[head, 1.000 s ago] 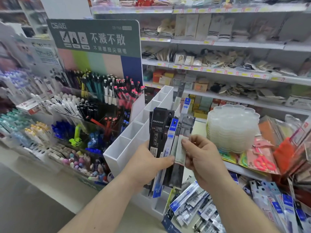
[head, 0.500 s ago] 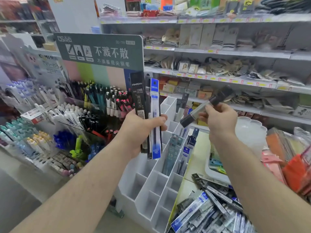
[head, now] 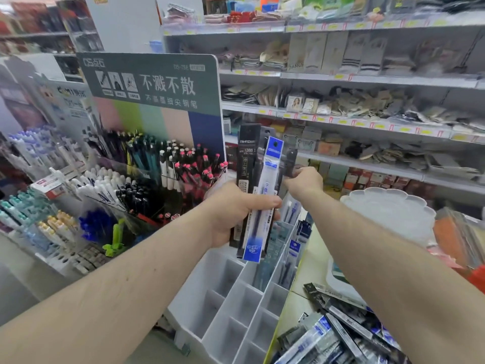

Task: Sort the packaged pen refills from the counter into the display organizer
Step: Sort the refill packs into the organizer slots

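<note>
left hand (head: pixel 236 208) grips upright refill packs (head: pixel 258 195), right hand (head: pixel 305 179) pinches a dark pack (head: pixel 290 160) beside them, long axis vertical, above the organizer (head: pixel 236 298); more packs (head: pixel 336 329) lie on the tabletop (head: pixel 296 308).

The near cells of the white organizer (head: pixel 231 306) stand open from above, while its far cells hold upright refill packs (head: pixel 288 258) that block them. The left hand (head: pixel 236 208) grips a fan of packs (head: pixel 258 195) right over the organizer's middle, and the right hand (head: pixel 304 181) reaches above the far end. A pen display (head: pixel 157 164) walls the left side; loose packs (head: pixel 336 334) cover the counter (head: pixel 299 306) on the right.
</note>
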Motion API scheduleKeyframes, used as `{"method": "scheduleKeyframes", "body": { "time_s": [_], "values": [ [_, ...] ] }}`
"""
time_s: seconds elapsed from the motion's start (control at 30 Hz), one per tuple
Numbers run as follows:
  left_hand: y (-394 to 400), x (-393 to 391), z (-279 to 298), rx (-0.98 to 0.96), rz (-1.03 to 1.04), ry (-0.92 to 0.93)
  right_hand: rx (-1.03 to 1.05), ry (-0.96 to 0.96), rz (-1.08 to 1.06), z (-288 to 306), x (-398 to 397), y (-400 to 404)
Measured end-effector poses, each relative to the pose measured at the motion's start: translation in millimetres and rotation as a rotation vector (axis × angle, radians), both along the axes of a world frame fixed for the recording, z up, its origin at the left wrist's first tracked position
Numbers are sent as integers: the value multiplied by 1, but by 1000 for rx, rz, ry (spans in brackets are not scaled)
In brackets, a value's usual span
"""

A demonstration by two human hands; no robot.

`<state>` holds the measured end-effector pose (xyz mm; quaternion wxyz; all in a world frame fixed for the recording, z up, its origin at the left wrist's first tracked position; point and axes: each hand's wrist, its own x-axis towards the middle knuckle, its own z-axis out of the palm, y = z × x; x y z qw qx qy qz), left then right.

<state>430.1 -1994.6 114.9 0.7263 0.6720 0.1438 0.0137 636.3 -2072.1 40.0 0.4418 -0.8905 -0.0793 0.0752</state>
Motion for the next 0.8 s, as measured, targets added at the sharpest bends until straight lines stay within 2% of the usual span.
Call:
{"method": "scheduleKeyframes", "body": {
  "time_s": [0.1,0.13,0.2,0.27,0.4,0.5,0.6,0.7,0.8],
  "values": [
    [-6,6,-1,5,-119,64,39,-83,-59,16,-11,-17],
    [-8,9,-2,-2,-147,74,152,-100,-110,22,-20,-26],
    [-11,15,-6,-10,-165,98,504,-57,-170,36,-50,-47],
    [-14,23,-12,7,-170,125,709,58,-114,46,-87,-68],
    [-24,31,-25,57,-266,99,635,136,85,40,-137,-86],
    [-25,29,-29,43,-346,104,638,139,120,35,-145,-95],
    [-19,27,-29,-60,-397,88,741,212,104,34,-146,-106],
    [-18,26,-26,-78,-347,66,781,243,60,35,-146,-110],
    [-15,29,-23,-40,-162,14,817,247,-76,32,-136,-117]
  ]
}}
